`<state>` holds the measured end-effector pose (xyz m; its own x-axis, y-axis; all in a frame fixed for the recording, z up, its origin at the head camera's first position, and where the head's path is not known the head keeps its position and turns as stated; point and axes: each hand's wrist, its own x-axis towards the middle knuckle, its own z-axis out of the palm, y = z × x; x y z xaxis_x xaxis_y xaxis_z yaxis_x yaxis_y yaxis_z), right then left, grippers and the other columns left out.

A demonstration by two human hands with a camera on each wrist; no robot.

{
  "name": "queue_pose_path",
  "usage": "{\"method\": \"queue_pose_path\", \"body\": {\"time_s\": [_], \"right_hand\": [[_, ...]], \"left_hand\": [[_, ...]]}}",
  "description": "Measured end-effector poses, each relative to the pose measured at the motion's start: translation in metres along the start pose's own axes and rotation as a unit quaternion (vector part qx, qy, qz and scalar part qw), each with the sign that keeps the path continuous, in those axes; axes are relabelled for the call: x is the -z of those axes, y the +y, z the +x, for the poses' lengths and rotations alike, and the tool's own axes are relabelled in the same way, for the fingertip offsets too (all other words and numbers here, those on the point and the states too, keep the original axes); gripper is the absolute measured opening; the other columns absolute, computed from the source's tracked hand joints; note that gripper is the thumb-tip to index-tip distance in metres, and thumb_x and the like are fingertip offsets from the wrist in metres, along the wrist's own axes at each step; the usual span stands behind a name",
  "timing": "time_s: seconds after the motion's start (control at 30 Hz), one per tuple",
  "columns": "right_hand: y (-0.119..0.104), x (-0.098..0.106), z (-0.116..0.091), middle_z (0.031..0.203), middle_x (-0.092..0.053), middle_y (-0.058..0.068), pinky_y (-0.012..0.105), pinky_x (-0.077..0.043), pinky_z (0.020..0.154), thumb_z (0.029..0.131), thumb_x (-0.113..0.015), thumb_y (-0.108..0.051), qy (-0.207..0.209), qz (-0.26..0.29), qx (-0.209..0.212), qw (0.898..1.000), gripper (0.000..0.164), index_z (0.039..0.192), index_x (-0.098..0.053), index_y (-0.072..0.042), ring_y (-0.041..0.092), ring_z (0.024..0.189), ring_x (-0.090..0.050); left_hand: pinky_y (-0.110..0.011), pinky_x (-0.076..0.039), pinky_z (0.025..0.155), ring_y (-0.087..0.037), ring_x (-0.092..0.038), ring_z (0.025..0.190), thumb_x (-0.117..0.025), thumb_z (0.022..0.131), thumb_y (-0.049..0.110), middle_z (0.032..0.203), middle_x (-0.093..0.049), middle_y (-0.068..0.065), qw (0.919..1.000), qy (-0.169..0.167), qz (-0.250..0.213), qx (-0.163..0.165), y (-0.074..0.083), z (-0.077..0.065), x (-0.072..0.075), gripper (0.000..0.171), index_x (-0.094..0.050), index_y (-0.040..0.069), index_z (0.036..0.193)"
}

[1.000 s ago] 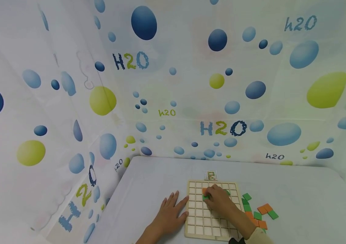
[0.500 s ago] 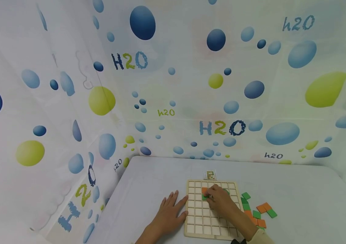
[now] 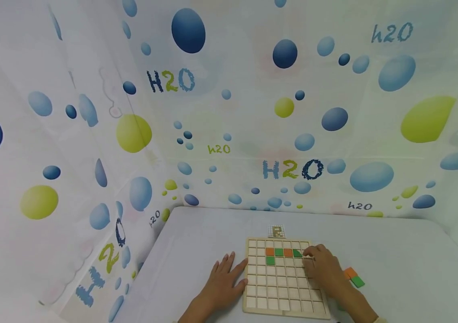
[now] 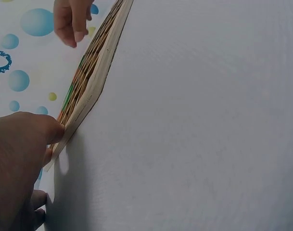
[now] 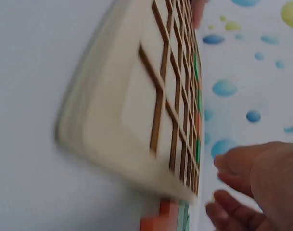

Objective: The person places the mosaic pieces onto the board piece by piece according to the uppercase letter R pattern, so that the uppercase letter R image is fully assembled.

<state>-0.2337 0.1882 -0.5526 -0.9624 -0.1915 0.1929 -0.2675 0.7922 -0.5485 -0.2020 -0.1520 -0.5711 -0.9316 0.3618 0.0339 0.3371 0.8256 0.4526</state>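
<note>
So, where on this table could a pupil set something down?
Bare tabletop lies between the left hand and the patterned sheet, right of the loose tiles, and behind the small card. The near rows of the board are unfilled. The board's right edge is crowded by the right hand and those tiles.

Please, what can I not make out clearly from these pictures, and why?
Head view: how many loose tiles; the right hand and forearm may hide some.
Head view: exact pattern on the card; too small.
Head view: near edge of the table; cut off at the bottom.
Right wrist view: lowest orange tile; blurred, cut off at the bottom.
</note>
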Motion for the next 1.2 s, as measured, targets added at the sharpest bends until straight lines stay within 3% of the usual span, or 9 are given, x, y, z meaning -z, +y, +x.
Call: {"method": "queue_pose_path", "body": {"time_s": [0.13, 0.23, 0.5, 0.77, 1.03, 1.2], "right_hand": [[0.026, 0.014, 0.0, 0.109, -0.064, 0.021, 0.049, -0.056, 0.068, 0.099, -0.073, -0.019, 0.002, -0.033, -0.073, 0.997, 0.027, 0.115, -0.066, 0.001, 0.03, 0.088, -0.065], [0.038, 0.022, 0.002, 0.105, -0.062, 0.024, 0.047, -0.055, 0.066, 0.099, -0.072, -0.019, -0.021, -0.037, -0.099, 0.994, 0.029, 0.113, -0.064, 0.005, 0.031, 0.085, -0.063], [0.042, 0.031, 0.007, 0.098, -0.06, 0.023, 0.046, -0.055, 0.073, 0.101, -0.065, -0.002, -0.029, -0.011, -0.086, 0.996, 0.015, 0.11, -0.061, 0.009, 0.029, 0.085, -0.063], [0.05, 0.031, 0.012, 0.104, -0.058, 0.025, 0.049, -0.055, 0.077, 0.102, -0.067, -0.012, -0.036, 0.018, -0.104, 0.994, 0.023, 0.114, -0.062, 0.007, 0.031, 0.091, -0.061], [0.061, 0.033, 0.019, 0.107, -0.06, 0.026, 0.055, -0.053, 0.085, 0.1, -0.06, -0.003, -0.012, -0.001, -0.095, 0.995, 0.019, 0.114, -0.065, 0.009, 0.032, 0.093, -0.059], [0.071, 0.035, 0.021, 0.109, -0.061, 0.023, 0.054, -0.053, 0.088, 0.098, -0.067, -0.013, -0.039, 0.02, -0.107, 0.993, 0.029, 0.118, -0.067, 0.007, 0.031, 0.096, -0.059]], "left_hand": [[-0.074, -0.021, 0.121, -0.049, -0.027, 0.157, -0.052, 0.107, 0.05, 0.17, -0.03, -0.023, 1.0, 0.0, -0.003, -0.004, 0.0, 0.0, -0.001, 0.059, -0.046, 0.027, 0.161], [-0.073, -0.022, 0.121, -0.049, -0.028, 0.157, -0.053, 0.107, 0.05, 0.17, -0.03, -0.023, 1.0, -0.004, -0.002, -0.002, 0.0, 0.0, -0.001, 0.059, -0.046, 0.028, 0.161], [-0.073, -0.022, 0.121, -0.049, -0.026, 0.157, -0.052, 0.108, 0.048, 0.171, -0.03, -0.023, 1.0, -0.004, -0.006, -0.004, 0.0, -0.001, 0.0, 0.058, -0.046, 0.026, 0.161], [-0.072, -0.022, 0.122, -0.047, -0.027, 0.158, -0.051, 0.107, 0.05, 0.171, -0.029, -0.022, 0.9999, -0.011, 0.002, 0.003, 0.002, -0.002, 0.003, 0.059, -0.045, 0.027, 0.162], [-0.072, -0.022, 0.122, -0.046, -0.027, 0.158, -0.051, 0.107, 0.051, 0.171, -0.029, -0.021, 0.9999, -0.011, 0.003, 0.005, 0.003, -0.002, 0.004, 0.059, -0.045, 0.028, 0.162], [-0.071, -0.022, 0.123, -0.046, -0.026, 0.158, -0.051, 0.107, 0.052, 0.172, -0.029, -0.02, 0.9998, -0.016, 0.004, 0.011, 0.003, -0.002, 0.003, 0.06, -0.045, 0.029, 0.162]]}}
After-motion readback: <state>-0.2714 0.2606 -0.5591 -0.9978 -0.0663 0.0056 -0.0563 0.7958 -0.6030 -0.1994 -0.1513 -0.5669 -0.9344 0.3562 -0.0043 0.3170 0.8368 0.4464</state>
